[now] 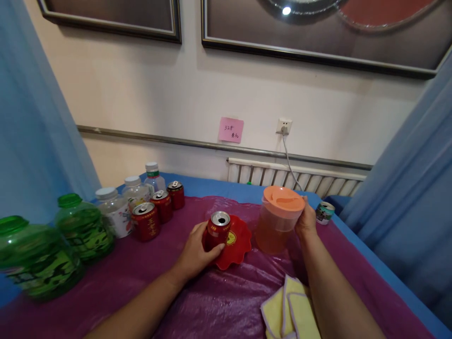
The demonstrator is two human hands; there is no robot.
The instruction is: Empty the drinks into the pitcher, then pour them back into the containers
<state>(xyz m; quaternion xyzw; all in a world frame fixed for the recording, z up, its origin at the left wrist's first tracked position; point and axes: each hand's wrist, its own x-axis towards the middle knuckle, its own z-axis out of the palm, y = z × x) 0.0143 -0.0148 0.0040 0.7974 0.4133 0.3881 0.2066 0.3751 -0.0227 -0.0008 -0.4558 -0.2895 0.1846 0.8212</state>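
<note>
My left hand (197, 254) is wrapped round an open red drink can (216, 231), held upright at the left side of a red scalloped plate (242, 245). Whether the can rests on the plate I cannot tell. On the right, my right hand (306, 219) grips the handle side of a clear plastic pitcher (273, 230). An orange lid (284, 197) covers the pitcher, and amber liquid stands inside it. The pitcher is upright, just right of the plate. A folded yellow cloth (289, 310) lies near my right forearm.
Several more red cans (146, 223) stand at the left, beside white-capped clear bottles (115, 214) and large green jars (37, 263). A small teal can (325, 214) is at the far right. Purple sheeting (197, 306) covers the blue table. Behind are a radiator (261, 174) and a wall socket (284, 126).
</note>
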